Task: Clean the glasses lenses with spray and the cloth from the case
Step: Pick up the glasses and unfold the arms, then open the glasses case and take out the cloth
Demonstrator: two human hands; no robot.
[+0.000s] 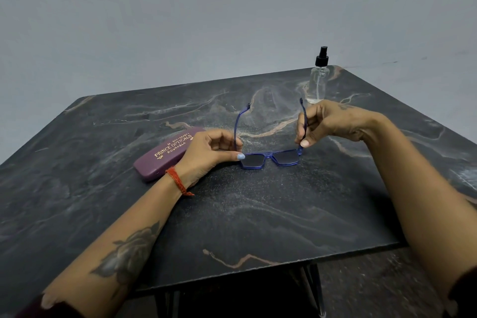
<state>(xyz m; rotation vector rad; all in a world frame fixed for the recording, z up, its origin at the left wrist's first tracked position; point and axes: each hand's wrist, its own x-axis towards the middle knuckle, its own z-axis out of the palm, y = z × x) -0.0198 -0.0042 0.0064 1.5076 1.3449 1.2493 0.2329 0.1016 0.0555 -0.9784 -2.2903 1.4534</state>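
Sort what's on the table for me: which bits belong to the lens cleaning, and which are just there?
For the job:
- blue glasses, one arm held by the left hand, the other by the right hand
- spray bottle, upright at the far edge
- purple case, closed; no cloth visible

Just there:
- marble-patterned table
- red thread on the left wrist

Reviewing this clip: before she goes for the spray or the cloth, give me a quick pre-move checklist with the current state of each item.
1. Glasses secured: ok, left hand and right hand each pinch a temple, arms unfolded.
2. Lenses facing up for spraying: cannot tell.
3. Spray bottle upright, unobstructed: ok, behind the right hand.
4. Case open: not ok, closed beside the left wrist.
5. Cloth out: not ok, none visible.
6. A free hand: not ok, both grips occupied.
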